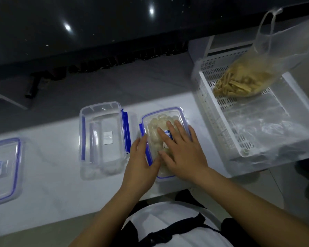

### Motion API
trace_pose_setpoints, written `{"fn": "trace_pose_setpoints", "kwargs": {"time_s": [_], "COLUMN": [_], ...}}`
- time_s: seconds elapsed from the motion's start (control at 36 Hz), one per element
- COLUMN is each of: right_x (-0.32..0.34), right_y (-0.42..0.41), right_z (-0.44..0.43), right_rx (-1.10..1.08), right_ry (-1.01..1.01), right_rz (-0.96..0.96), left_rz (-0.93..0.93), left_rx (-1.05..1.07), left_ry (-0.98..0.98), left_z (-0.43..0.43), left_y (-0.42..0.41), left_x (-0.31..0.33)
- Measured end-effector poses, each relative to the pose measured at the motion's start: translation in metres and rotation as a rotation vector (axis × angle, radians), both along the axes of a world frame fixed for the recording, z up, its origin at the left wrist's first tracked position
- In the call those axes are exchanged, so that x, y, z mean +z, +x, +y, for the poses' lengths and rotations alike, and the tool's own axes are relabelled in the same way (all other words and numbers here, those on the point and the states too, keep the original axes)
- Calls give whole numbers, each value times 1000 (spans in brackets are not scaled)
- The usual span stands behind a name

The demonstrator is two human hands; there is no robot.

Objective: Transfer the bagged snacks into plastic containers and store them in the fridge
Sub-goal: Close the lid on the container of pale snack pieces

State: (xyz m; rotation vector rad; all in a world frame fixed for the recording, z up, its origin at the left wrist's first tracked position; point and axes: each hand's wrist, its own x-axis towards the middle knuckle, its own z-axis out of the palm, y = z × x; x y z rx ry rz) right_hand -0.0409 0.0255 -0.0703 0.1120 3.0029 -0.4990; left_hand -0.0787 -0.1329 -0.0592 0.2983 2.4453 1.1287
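A clear plastic container with blue latches holds pale snacks and has its lid on; it stands on the white counter. My right hand lies flat on the lid with fingers spread. My left hand presses against the container's left side at the blue latch, thumb on the lid's near edge. A second container with blue latches stands just to the left, with a lid lying on top. A clear bag of yellow stick snacks lies in the white basket at the right.
Another lidded clear container sits at the counter's far left edge. Crumpled clear plastic lies in the basket's near half. A dark glossy surface rises behind the counter. The counter's front edge runs just before my body.
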Motion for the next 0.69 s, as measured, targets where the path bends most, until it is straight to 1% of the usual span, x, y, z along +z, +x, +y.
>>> {"fn": "trace_pose_setpoints", "kwargs": {"time_s": [0.03, 0.08, 0.14, 0.17, 0.19, 0.25, 0.31, 0.33, 0.39, 0.5, 0.56, 0.67, 0.69], "right_x": [2, 6, 9, 10, 11, 13, 14, 14, 15, 20, 24, 30, 31], "right_y": [-3, -7, -8, -7, -6, -4, -4, -5, -7, -9, -8, -2, 0], "right_z": [0, 1, 10, 17, 25, 43, 58, 63, 68, 74, 71, 56, 53], "right_rx": [-11, -121, -349, -480, -597, -749, -790, -792, -802, -817, -785, -681, -676], "right_ry": [-75, -319, -582, -707, -834, -1063, -1165, -1186, -1181, -1077, -983, -727, -695], "right_rz": [23, 105, 191, 194, 155, -23, -253, -326, -365, -269, -231, -168, -147], "left_rz": [74, 208, 291, 315, 329, 345, 380, 404, 427, 429, 430, 436, 434], "left_rx": [-56, -172, -313, -380, -435, -514, -557, -559, -547, -550, -542, -537, -537], "left_ry": [-58, -120, -207, -285, -361, -468, -530, -548, -560, -546, -541, -521, -517], "left_z": [1, 3, 5, 7, 9, 17, 23, 25, 26, 26, 25, 24, 24], "left_y": [0, -2, -5, -7, -10, -12, -11, -10, -10, -10, -10, -10, -10], "left_x": [4, 11, 14, 13, 11, 3, -6, -10, -16, -20, -20, -19, -19]}}
